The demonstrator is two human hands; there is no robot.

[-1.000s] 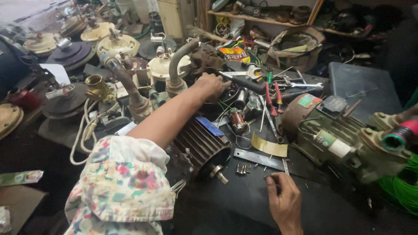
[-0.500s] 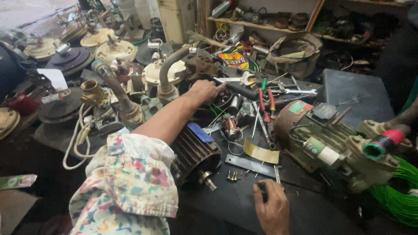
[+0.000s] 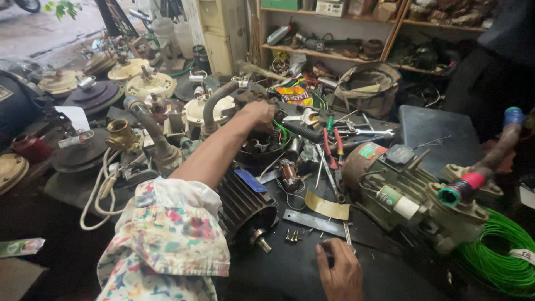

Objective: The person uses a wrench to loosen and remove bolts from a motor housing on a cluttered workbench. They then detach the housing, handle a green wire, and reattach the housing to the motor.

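The left hand [image 3: 257, 113] reaches far across the bench, fingers curled down over the rim of a dark round motor housing [image 3: 262, 147] with loose wiring inside; whether it grips the rim or something within it cannot be told. The housing sits mid-bench, just far of a black finned motor body [image 3: 245, 203] lying on its side with its shaft pointing near. The right hand [image 3: 338, 273] rests low at the near edge, fingers bent against the dark tabletop [image 3: 290, 273], apparently pinching a small part, though the hold is too small to confirm.

As a judgement, disassembly looks well underway: screws [image 3: 292, 237] lie loose beside a flat metal strip [image 3: 315, 221], and a small copper-wound armature [image 3: 290, 174] sits out. Reassembly appears not yet begun.

Right of these stand a green pump motor [image 3: 407, 192], red-handled screwdrivers [image 3: 331, 147] and a green wire coil [image 3: 501, 253]. Left lie several round pump covers [image 3: 147, 85].
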